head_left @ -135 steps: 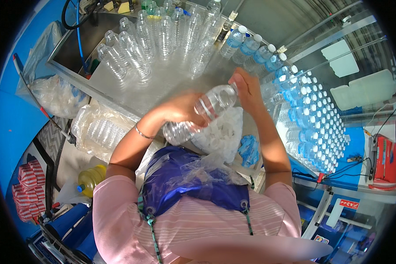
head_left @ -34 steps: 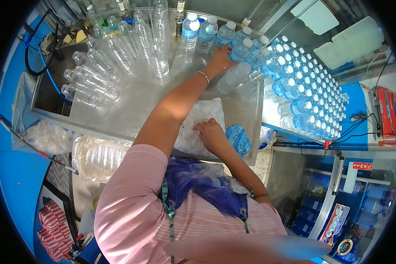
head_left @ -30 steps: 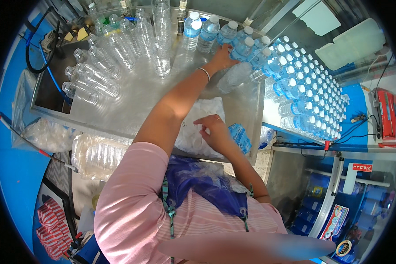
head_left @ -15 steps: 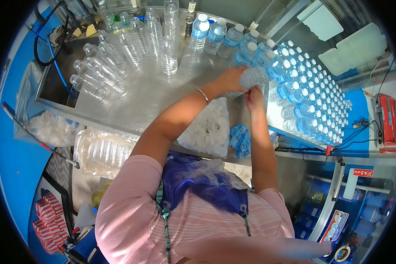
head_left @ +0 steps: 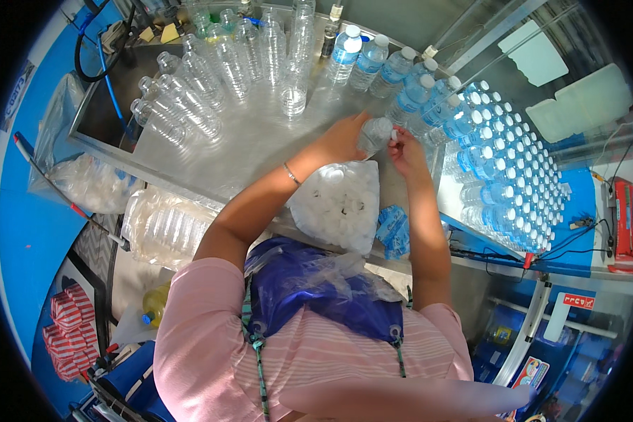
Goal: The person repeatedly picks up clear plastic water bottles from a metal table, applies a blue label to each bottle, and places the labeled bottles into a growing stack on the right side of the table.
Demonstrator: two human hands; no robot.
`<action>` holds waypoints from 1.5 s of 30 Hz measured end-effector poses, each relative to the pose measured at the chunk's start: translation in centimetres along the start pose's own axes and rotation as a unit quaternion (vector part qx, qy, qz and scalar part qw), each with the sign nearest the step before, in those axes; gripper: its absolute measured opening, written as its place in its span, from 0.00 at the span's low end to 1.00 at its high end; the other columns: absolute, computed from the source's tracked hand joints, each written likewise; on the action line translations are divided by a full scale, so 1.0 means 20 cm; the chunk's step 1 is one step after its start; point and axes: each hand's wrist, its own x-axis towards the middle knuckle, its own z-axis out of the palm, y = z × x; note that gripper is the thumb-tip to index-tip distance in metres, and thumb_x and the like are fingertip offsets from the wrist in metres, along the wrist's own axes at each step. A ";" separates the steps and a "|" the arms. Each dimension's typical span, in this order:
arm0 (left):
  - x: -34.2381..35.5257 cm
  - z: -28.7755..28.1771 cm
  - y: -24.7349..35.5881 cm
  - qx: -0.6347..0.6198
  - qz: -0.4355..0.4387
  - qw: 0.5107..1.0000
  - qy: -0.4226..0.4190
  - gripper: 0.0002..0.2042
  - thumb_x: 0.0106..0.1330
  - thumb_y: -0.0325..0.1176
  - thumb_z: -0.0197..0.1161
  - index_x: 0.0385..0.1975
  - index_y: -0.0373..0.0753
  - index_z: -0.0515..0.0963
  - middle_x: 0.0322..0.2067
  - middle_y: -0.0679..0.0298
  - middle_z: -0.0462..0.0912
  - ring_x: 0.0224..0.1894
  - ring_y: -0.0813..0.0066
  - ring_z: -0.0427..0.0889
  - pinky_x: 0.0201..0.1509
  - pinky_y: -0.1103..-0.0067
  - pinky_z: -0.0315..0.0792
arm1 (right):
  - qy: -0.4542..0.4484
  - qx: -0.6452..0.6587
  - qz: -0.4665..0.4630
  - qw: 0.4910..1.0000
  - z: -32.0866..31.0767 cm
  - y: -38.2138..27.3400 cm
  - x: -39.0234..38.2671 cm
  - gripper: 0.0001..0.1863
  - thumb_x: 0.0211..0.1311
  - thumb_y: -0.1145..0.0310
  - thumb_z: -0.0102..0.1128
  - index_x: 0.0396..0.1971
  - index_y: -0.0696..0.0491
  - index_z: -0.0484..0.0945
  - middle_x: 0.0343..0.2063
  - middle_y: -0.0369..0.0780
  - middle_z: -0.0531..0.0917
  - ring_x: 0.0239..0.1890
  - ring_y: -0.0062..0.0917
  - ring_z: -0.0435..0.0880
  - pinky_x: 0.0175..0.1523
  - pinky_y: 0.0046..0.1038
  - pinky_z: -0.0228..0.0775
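Half a second ago the clear bottle (head_left: 375, 135) was farther right, close to the tray's right edge; now the person has it nearer the middle, just beyond the bag of white caps (head_left: 341, 204). The right hand (head_left: 406, 151) has come up from underneath to the bottle's mouth, where its fingertips pinch a white cap (head_left: 394, 134). The left hand (head_left: 346, 137) stays wrapped around the bottle's body.

Behind the hands, capped bottles with blue labels (head_left: 378, 63) curve close by, leading into a dense block of bottles (head_left: 503, 186) on the right. Uncapped bottles (head_left: 197, 88) fan across the left side of the metal tray (head_left: 260, 133), well apart from the hands. The bag sits between the purple-blue apron (head_left: 309, 281) and the bottle, with a crumpled blue wrapper (head_left: 394, 232) just beside it.

The held bottle is transparent, tilted with its neck toward the right hand. Fingers cover much of it, and I can't tell whether it has liquid inside.
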 end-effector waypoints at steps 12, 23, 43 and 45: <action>-0.46 -0.80 -0.06 0.349 -0.073 0.802 0.479 0.26 0.50 0.23 0.64 0.54 0.36 0.72 0.52 0.42 0.70 0.53 0.43 0.74 0.53 0.60 0.73 | 0.031 -0.420 -0.063 0.905 0.17 -0.16 -0.26 0.18 0.65 0.76 0.50 0.55 0.56 0.74 0.40 0.45 0.80 0.41 0.28 0.81 0.45 0.27 0.77; -0.54 -0.92 -0.06 0.318 -0.187 0.866 0.338 0.20 0.54 0.36 0.71 0.47 0.38 0.79 0.43 0.50 0.83 0.45 0.51 0.82 0.48 0.66 0.76 | -0.076 -0.591 -0.555 0.581 0.53 -0.02 -0.43 0.21 0.60 0.73 0.59 0.55 0.51 0.76 0.53 0.42 0.78 0.51 0.38 0.79 0.53 0.34 0.71; 0.29 -0.24 0.14 -0.099 0.098 0.985 0.098 0.33 0.55 0.31 0.68 0.63 0.42 0.66 0.58 0.57 0.74 0.55 0.61 0.77 0.54 0.70 0.75 | 0.052 -0.486 -0.389 0.781 0.16 -0.14 -0.25 0.41 0.51 0.74 0.69 0.66 0.56 0.58 0.57 0.46 0.73 0.60 0.38 0.73 0.59 0.36 0.69; 0.19 -0.31 -0.03 -0.056 0.024 0.998 -0.001 0.34 0.52 0.32 0.69 0.63 0.41 0.67 0.55 0.54 0.76 0.54 0.59 0.78 0.55 0.70 0.74 | 0.047 -0.438 -0.380 0.813 0.12 -0.11 -0.25 0.41 0.53 0.74 0.69 0.66 0.57 0.57 0.57 0.47 0.72 0.60 0.38 0.74 0.60 0.35 0.69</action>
